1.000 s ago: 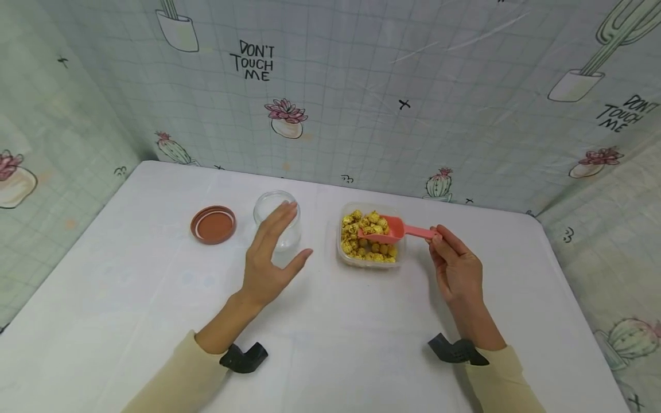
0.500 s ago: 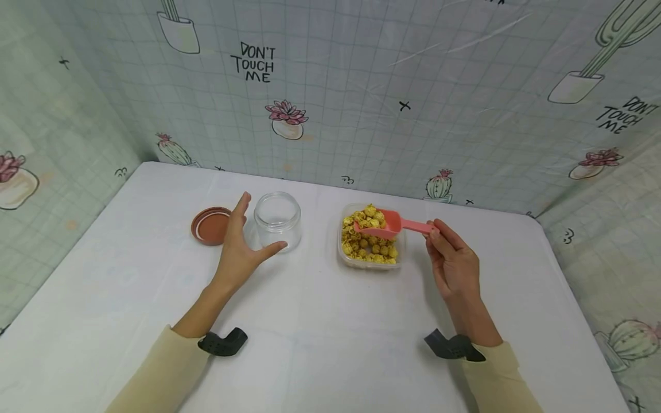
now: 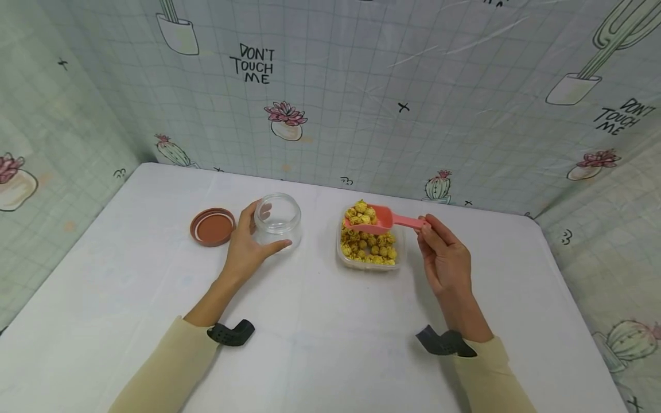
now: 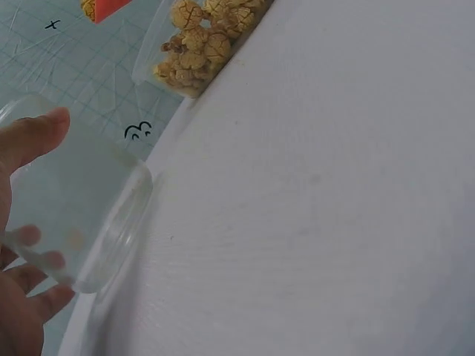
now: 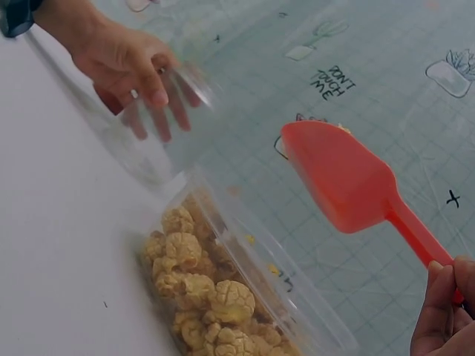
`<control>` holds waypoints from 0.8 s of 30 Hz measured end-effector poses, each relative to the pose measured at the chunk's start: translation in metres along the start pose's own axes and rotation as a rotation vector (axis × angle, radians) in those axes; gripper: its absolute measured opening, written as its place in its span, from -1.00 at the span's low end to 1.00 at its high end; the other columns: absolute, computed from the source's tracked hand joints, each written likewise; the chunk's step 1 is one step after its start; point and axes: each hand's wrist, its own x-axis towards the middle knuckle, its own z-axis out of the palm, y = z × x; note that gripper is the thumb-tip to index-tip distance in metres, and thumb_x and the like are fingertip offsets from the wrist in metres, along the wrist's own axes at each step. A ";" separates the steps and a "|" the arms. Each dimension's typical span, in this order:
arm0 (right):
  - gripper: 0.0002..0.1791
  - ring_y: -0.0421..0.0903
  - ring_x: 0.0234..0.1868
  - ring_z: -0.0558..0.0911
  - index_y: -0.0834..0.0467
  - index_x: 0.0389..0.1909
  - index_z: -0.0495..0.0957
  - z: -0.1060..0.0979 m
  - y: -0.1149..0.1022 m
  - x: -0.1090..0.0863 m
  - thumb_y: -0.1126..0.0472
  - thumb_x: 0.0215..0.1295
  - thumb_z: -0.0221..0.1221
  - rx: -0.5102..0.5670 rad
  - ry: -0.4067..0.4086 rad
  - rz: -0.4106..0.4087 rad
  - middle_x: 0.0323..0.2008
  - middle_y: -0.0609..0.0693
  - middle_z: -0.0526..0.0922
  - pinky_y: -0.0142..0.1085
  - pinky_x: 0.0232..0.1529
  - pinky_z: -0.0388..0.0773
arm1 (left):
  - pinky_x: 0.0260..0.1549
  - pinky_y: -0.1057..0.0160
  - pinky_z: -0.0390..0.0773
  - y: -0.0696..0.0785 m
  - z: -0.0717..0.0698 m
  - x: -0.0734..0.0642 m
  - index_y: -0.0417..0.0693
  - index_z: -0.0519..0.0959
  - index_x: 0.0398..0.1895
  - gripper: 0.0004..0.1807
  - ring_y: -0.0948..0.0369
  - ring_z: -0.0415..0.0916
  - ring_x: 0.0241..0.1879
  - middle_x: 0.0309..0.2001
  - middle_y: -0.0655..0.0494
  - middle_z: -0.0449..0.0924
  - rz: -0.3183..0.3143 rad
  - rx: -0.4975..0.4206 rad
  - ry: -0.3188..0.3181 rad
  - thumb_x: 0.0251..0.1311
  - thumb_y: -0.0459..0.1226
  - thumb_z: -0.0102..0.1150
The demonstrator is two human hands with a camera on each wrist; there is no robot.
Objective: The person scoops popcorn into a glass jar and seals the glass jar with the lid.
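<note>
Right hand over white table, printed backdrop

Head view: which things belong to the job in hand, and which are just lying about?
In the job:
pink scoop, in the right hand
clear tub
popcorn, in tub and scoop
glass jar, left hand around it

Not in use:
brown lid, untouched, perhaps the jar's
patterned backdrop

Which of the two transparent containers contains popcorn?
The low, squarish box, right of the round jar in the head view: it holds yellow popcorn, while the jar, with the left hand around it, looks empty.
</note>
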 end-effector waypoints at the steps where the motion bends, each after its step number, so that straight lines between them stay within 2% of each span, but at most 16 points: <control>1: -0.50 -0.02 0.03 0.61 0.21 0.10 0.59 0.006 -0.003 -0.005 0.31 0.07 0.37 -0.017 0.014 -0.001 0.18 0.18 0.51 -0.32 0.01 0.55 | 0.31 -0.01 0.23 0.000 0.001 0.000 -0.15 0.11 0.42 0.07 0.02 0.14 0.35 0.34 -0.07 0.26 -0.001 0.003 0.005 -0.17 -0.21 0.57; 7: -0.49 -0.02 0.02 0.62 0.23 0.08 0.59 0.014 -0.005 -0.005 0.34 0.03 0.38 0.016 0.028 0.020 0.12 0.15 0.56 -0.32 -0.01 0.56 | 0.26 -0.05 0.29 0.004 0.005 -0.001 -0.15 0.19 0.39 0.05 0.02 0.23 0.28 0.30 -0.06 0.33 0.024 0.026 0.003 -0.22 -0.21 0.59; 10: -0.51 -0.02 0.01 0.63 0.24 0.07 0.60 0.016 -0.005 -0.005 0.35 0.04 0.38 0.020 0.028 0.022 0.09 0.14 0.58 -0.32 -0.01 0.56 | 0.24 -0.09 0.30 0.008 0.007 0.000 -0.13 0.22 0.39 0.05 0.02 0.26 0.27 0.30 -0.05 0.33 0.063 0.044 -0.008 -0.25 -0.23 0.60; 14: -0.50 -0.02 0.01 0.63 0.24 0.08 0.60 0.019 -0.004 -0.006 0.35 0.04 0.38 0.018 0.014 0.017 0.11 0.15 0.56 -0.31 0.00 0.55 | 0.17 -0.12 0.35 0.010 0.011 0.002 -0.11 0.24 0.38 0.07 -0.01 0.30 0.24 0.28 -0.06 0.35 0.127 0.109 -0.014 -0.30 -0.22 0.63; 19: -0.53 -0.03 -0.01 0.64 0.26 0.08 0.59 0.022 -0.002 -0.008 0.38 0.07 0.35 0.023 -0.013 0.008 0.14 0.19 0.54 -0.30 0.01 0.54 | 0.08 -0.14 0.44 0.015 0.014 0.003 -0.09 0.24 0.39 0.09 -0.05 0.32 0.20 0.27 -0.10 0.36 0.175 0.186 -0.041 -0.32 -0.20 0.63; 24: -0.55 -0.04 -0.02 0.64 0.27 0.07 0.59 0.025 0.001 -0.009 0.39 0.10 0.33 0.018 -0.026 0.002 0.08 0.16 0.58 -0.31 -0.01 0.56 | 0.09 -0.16 0.42 0.022 0.016 0.005 -0.11 0.26 0.37 0.07 -0.06 0.31 0.20 0.26 -0.11 0.37 0.230 0.219 -0.065 -0.33 -0.23 0.64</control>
